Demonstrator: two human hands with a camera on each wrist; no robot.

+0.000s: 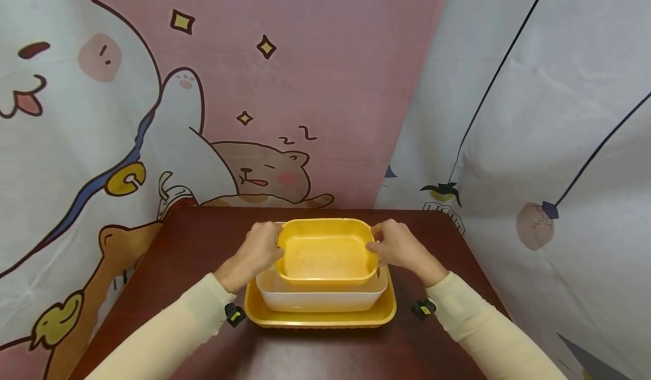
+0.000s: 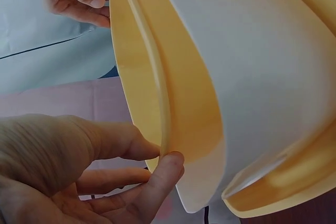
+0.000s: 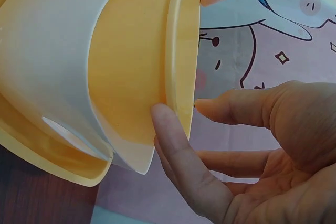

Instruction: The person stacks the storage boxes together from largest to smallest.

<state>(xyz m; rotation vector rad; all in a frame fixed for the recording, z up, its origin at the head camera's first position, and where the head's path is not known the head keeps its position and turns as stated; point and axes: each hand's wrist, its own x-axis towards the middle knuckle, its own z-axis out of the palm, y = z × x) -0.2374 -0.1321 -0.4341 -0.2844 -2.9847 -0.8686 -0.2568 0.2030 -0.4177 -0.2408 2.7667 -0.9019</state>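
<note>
A small yellow rectangular basin (image 1: 326, 255) is held at its two short ends, its inside tilted toward the head camera. My left hand (image 1: 256, 251) pinches its left rim; in the left wrist view the thumb and a fingertip (image 2: 170, 163) meet at the edge. At the opposite end my right hand (image 1: 403, 248) grips the rim between thumb and fingers (image 3: 176, 132). Below and partly behind it is a white basin (image 1: 325, 302), which sits inside a larger yellow basin (image 1: 320, 320). The small basin overlaps the white one's opening in the head view.
The stack stands on a dark reddish-brown table (image 1: 203, 335). Behind the table hangs a pink cloth (image 1: 346, 86) printed with cartoon animals, and a pale cloth (image 1: 549, 114) hangs along the right side.
</note>
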